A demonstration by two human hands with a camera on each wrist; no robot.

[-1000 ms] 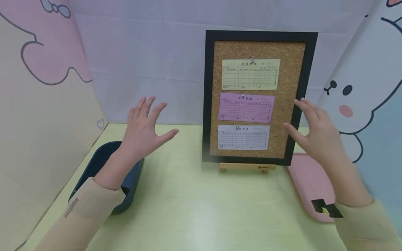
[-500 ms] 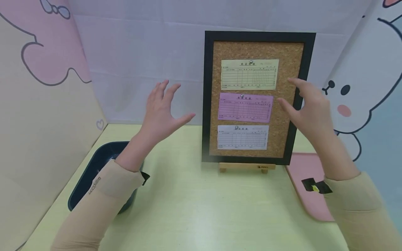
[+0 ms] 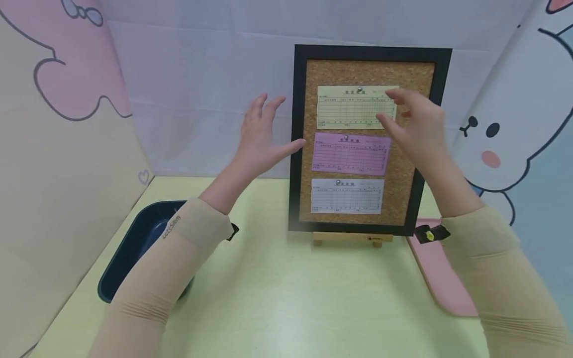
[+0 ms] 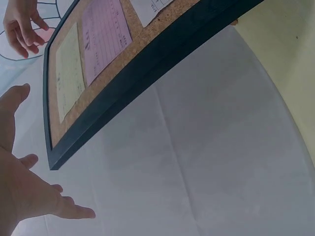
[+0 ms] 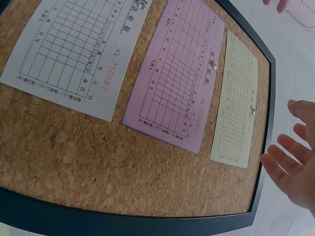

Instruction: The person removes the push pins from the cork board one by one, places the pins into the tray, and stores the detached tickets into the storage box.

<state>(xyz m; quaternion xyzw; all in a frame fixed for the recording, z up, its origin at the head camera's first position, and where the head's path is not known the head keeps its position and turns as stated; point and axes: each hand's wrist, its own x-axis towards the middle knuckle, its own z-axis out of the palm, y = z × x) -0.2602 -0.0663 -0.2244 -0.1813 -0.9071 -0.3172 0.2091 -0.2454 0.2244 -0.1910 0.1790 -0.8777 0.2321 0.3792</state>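
Against a lavender cloth backdrop [image 3: 201,74], a pale-yellow rectangular paper slip [image 3: 344,110] was pinned horizontally high on a black-framed corkboard [image 3: 399,199]; the nearer right hand [image 3: 420,122], empty, fingers parted, was held before its right end, the splayed, empty left hand [image 3: 261,138] farther leftward.

Nearest the bottom edge of the corkboard [image 5: 147,177], the white slip [image 5: 69,49] bears "No 250685" in red, beside a ruled grid with Chinese print. The pink slip [image 5: 172,78] above it carries what looks like the same number, fainter. Toward the top edge, the yellow slip [image 5: 235,98] shows a Chinese heading. The left sleeve [image 3: 192,236] has lettering beginning "LETS"; the wooden stand's [image 3: 349,237] mark is too small to read.
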